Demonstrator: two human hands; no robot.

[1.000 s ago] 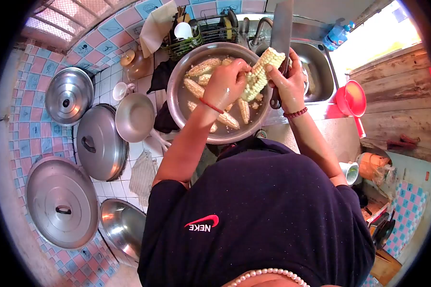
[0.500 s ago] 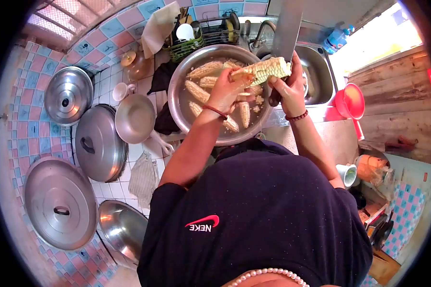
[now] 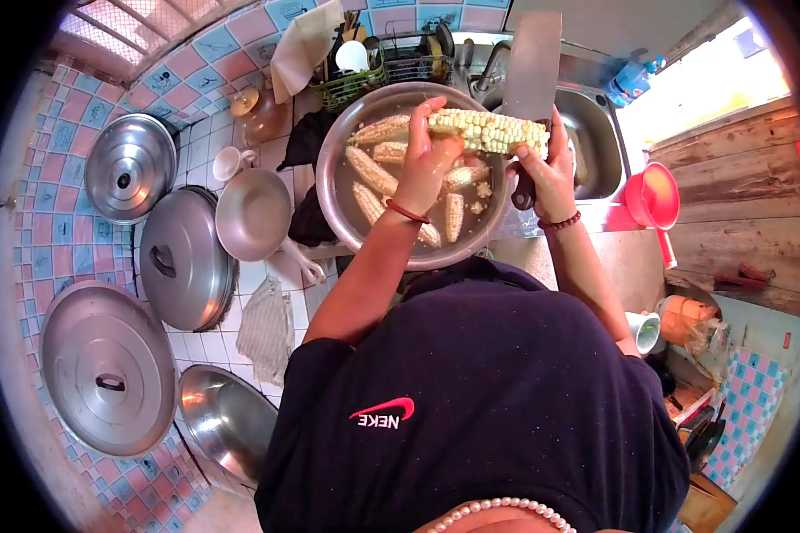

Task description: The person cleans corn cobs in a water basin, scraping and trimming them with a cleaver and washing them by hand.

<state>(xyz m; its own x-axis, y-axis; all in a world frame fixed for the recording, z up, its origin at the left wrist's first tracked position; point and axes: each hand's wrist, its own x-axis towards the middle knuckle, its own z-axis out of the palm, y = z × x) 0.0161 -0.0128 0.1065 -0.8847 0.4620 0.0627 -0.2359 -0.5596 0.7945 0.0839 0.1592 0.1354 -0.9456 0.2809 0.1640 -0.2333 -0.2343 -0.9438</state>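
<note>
A corn cob with pale kernels point(image 3: 493, 130) is held crosswise above the wide metal basin point(image 3: 327, 191). My left hand point(image 3: 425, 169) is closed round its left end, fingers over the top. My right hand point(image 3: 553, 176) grips a cleaver point(image 3: 533, 67), its broad blade pointing up and away behind the cob. The dark handle shows below my right palm, and my right thumb presses on the cob's right end. In the basin's cloudy water lie several corn cobs point(image 3: 371, 171), with small kernel pieces point(image 3: 483, 190) near the right side.
A metal sink point(image 3: 606, 178) with a tap point(image 3: 492, 69) stands behind and right, a red dipper point(image 3: 656, 197) beside it. Left are a frying pan point(image 3: 253, 215), several lids point(image 3: 107, 373), a metal bowl point(image 3: 227, 417) and a cloth point(image 3: 265, 329). A dish rack point(image 3: 404, 69) stands behind the basin.
The cob has shifted slightly right and its right end has dipped a little. My left fingers have spread higher round its left end. The cleaver has lowered slightly with my right hand.
</note>
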